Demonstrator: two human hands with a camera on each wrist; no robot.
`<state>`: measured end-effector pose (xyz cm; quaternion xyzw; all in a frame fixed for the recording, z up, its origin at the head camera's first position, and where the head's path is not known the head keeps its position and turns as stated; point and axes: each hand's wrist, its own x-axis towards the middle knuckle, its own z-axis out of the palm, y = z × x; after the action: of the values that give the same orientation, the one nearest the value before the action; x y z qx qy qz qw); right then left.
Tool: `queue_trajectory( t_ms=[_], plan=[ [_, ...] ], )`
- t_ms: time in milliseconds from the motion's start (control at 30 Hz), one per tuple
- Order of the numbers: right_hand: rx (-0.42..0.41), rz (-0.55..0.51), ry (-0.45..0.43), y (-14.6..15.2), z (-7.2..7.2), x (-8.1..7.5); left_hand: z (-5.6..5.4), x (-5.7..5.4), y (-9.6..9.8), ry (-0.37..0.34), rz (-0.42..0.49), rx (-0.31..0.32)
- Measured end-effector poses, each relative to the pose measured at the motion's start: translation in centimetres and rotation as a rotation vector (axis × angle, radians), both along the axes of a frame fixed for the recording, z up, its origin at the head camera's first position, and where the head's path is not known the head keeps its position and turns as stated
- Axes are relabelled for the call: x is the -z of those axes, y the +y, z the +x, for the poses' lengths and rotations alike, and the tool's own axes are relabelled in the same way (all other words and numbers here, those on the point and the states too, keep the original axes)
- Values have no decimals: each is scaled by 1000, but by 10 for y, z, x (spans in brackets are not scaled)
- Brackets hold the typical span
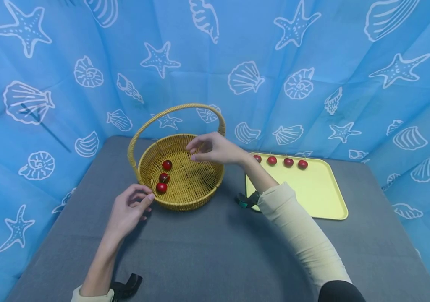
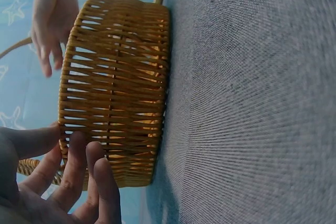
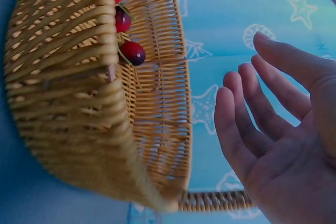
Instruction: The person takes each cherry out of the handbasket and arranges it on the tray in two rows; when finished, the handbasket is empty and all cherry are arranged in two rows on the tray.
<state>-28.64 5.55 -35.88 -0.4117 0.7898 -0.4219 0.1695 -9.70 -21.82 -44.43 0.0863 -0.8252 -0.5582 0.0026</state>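
A round yellow wicker basket [image 1: 184, 205] with a tall arched handle stands on the table, holding three dark red cherries [image 1: 167, 165] at its left side. My left hand [image 1: 128, 209] pinches the near-left rim, thumb at the top edge and fingers against the woven outside [image 2: 113, 93]. Over the basket's right part hovers my right hand [image 1: 215, 147], its fingers loosely bent with nothing between them. In the right wrist view that hand [image 3: 283, 124] has its palm showing beside the basket, apart from the rim and the cherries [image 3: 132, 53].
A pale yellow tray [image 1: 313, 193] lies right of the basket, partly behind my right forearm. Several cherries [image 1: 288, 162] sit in a row along its far edge. Grey cloth [image 1: 200, 260] covers the table, and a blue shell-patterned curtain [image 1: 215, 50] hangs behind it.
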Motion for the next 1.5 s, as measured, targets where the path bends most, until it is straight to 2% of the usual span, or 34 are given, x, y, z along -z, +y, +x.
queue_trajectory(
  t_ms=[300,467,700,867,1100,1267,1500],
  plan=[
    [0,12,-113,-39,-15,10,-1,1,0,0,-12,-3],
    [31,11,-183,-54,-22,20,0,2,0,3,-14,0],
    [30,-1,-239,-70,-31,32,1,2,-1,16,11,4],
    [78,3,-273,-78,-32,44,1,1,0,-4,12,-2],
    [126,63,-298,-84,-30,63,-1,-1,0,-35,-1,-10],
    [128,84,-358,-86,-30,74,-1,-2,1,-39,-6,-14],
    [80,164,-371,-85,-30,80,-1,-2,2,-50,-11,-19]
  ],
)
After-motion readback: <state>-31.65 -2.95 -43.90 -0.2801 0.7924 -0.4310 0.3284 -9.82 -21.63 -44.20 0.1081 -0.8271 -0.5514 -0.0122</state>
